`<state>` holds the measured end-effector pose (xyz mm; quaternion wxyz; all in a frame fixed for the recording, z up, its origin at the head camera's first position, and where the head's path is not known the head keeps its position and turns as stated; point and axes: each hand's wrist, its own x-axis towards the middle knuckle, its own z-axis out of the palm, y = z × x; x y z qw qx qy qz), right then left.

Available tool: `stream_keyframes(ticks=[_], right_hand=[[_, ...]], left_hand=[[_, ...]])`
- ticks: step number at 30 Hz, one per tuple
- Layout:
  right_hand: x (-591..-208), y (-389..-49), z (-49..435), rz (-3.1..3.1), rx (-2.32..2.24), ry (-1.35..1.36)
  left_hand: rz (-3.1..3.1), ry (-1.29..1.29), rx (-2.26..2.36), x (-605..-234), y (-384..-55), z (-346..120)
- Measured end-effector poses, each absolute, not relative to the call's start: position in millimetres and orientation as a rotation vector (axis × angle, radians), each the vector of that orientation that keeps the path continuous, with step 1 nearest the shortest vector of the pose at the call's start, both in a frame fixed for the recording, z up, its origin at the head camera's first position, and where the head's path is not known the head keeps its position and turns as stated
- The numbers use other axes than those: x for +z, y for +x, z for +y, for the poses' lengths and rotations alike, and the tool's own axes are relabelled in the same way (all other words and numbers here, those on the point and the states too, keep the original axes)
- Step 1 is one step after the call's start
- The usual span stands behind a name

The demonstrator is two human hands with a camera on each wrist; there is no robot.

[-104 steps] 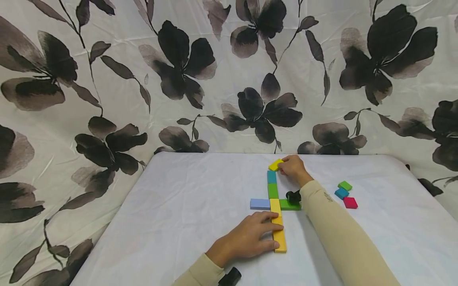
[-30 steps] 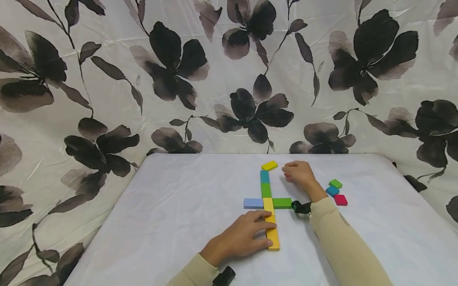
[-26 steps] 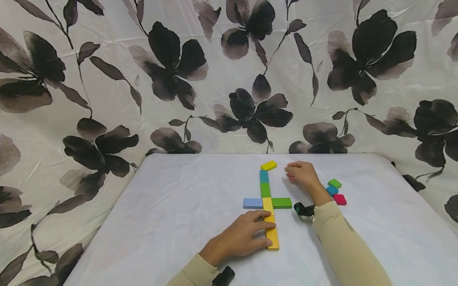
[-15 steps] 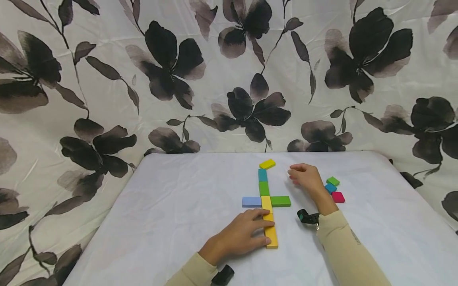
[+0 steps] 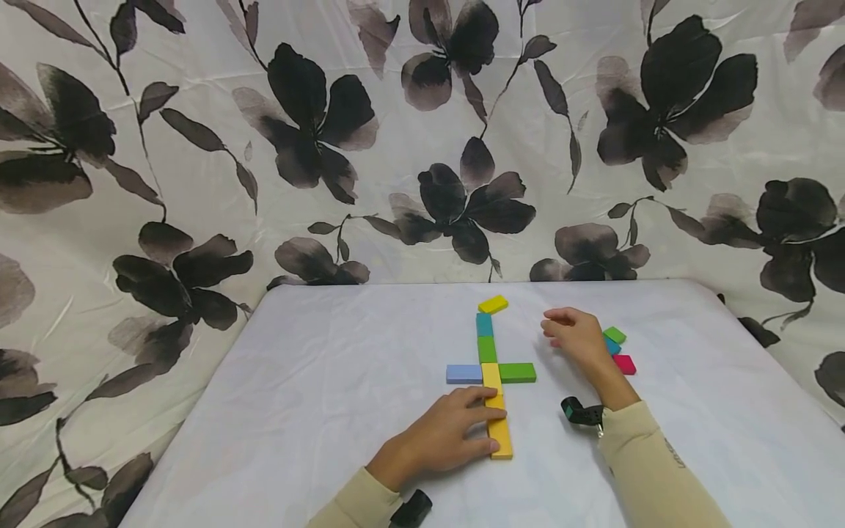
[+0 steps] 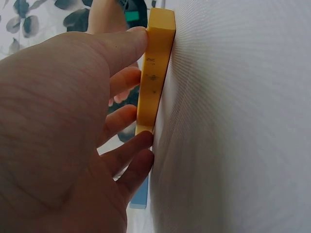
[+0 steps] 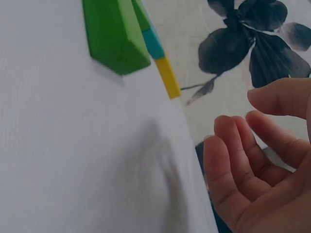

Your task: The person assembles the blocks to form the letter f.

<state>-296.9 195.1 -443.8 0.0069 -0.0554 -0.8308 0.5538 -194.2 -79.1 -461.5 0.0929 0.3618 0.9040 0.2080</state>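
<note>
My left hand [image 5: 439, 433] rests its thumb and fingertips on the lower yellow block [image 5: 502, 440] and at the edge of the upper yellow block [image 5: 491, 375]. In the left wrist view, the thumb and fingers touch the yellow block [image 6: 158, 73] along one side. A light blue block [image 5: 464, 374] and a green block [image 5: 518, 372] flank the upper yellow one. Beyond it lie a second green block [image 5: 486, 349], a teal block [image 5: 485, 324] and a slanted yellow block [image 5: 494, 304]. My right hand [image 5: 577, 339] hovers right of them, loosely curled, holding nothing.
Beside the right wrist lie a loose green block [image 5: 615, 335], a partly hidden blue block [image 5: 612, 346] and a red block [image 5: 624, 364]. The white-covered table [image 5: 343, 352] ends before a floral cloth backdrop [image 5: 396, 147].
The right hand has let go of the slanted yellow block at the far end and drawn back to the right. The left hand stays on the yellow blocks.
</note>
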Motion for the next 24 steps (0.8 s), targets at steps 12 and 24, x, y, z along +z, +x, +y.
stream_keyframes(ticks=[12,24], right_hand=[[-441,-269,234,-2.607,1.505,-0.062],[-440,-245,270,-2.620,1.460,-0.135]], left_hand=[[2.702,1.106,0.613,-464,-195,-81],[2.694,1.115,0.626,-464,-195,-81]])
